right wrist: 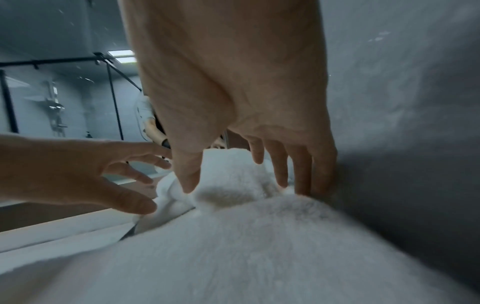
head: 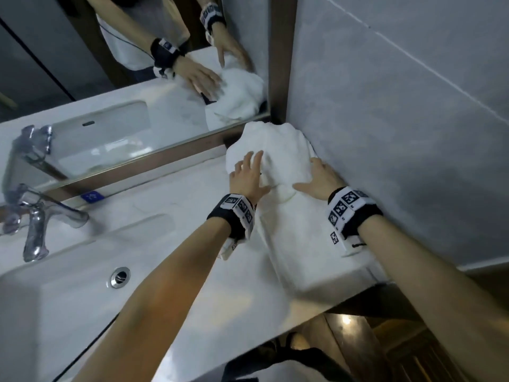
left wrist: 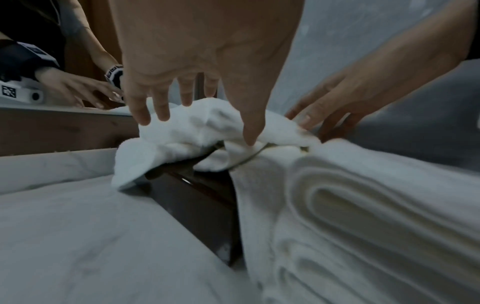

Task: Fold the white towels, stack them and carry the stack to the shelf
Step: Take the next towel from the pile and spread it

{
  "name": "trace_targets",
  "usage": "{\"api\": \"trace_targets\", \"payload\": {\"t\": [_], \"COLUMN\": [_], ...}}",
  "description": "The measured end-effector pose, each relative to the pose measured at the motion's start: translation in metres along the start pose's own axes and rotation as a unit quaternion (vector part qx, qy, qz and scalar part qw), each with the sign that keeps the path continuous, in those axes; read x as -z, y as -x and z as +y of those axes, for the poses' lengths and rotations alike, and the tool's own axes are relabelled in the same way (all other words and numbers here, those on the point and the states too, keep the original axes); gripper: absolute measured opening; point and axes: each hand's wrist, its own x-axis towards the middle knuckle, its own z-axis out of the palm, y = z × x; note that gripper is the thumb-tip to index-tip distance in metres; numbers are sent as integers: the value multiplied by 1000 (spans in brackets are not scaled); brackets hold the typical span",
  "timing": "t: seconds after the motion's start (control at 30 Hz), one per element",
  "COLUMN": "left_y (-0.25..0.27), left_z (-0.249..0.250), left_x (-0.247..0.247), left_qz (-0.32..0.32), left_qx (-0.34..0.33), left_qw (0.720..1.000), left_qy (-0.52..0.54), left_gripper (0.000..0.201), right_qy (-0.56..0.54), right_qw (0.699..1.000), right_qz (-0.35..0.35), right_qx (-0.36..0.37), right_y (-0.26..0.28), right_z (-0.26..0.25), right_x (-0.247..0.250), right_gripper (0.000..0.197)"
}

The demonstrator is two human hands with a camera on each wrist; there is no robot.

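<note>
Two hands working in the back right corner of the white vanity counter (head: pixel 170 238), where the mirror (head: pixel 110 86) meets the grey tiled wall (head: pixel 399 119).

Crumpled white towel (head: pixel 271 153) sitting bunched in that corner, lying on a dark tray (left wrist: pixel 197 193) and partly on the far end of the folded towel stack (head: pixel 311 244). Stack lying along the wall on the counter's right side; several folded layers showing in the left wrist view, exact count impossible to tell.

Left hand (head: pixel 249 176) pressing down on the crumpled towel's left side, fingers (left wrist: pixel 161 107) spread and nearly straight, tips touching the cloth, gripping nothing. Right hand (head: pixel 318 179) lying on the towel's right side against the wall, fingers (right wrist: pixel 301 174) extended with tips dug into the fabric, thumb (right wrist: pixel 188 176) splayed out and touching the cloth; not clenched.

One chrome faucet (head: pixel 35 216) standing at the left, one basin (head: pixel 82 274) with one drain (head: pixel 119 277). Two marker-covered wristbands, one per wrist. Mirror doubling the hands, towel and faucet.
</note>
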Motion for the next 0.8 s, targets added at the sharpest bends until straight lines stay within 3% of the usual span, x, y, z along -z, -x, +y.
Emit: {"api": "trace_targets", "payload": {"t": [0.27, 0.47, 0.63, 0.8], "left_y": [-49, -63, -62, -56], "left_z": [-8, -22, -45, -63], "left_x": [6, 4, 16, 52], "left_qz": [-89, 5, 60, 153], "left_qx": [-12, -24, -23, 6], "left_qw": [996, 1000, 997, 977], "left_qy": [3, -17, 50, 151], "left_gripper": [96, 65, 49, 36], "right_qy": [115, 122, -52, -216], "right_qw": [993, 992, 997, 970], "right_qz": [-5, 38, 64, 101], "right_qx": [-10, -10, 9, 39], "right_y": [-18, -30, -33, -29], "right_z": [-34, -54, -73, -112], "right_x": [-27, -40, -40, -27], "right_gripper": [114, 100, 77, 52]}}
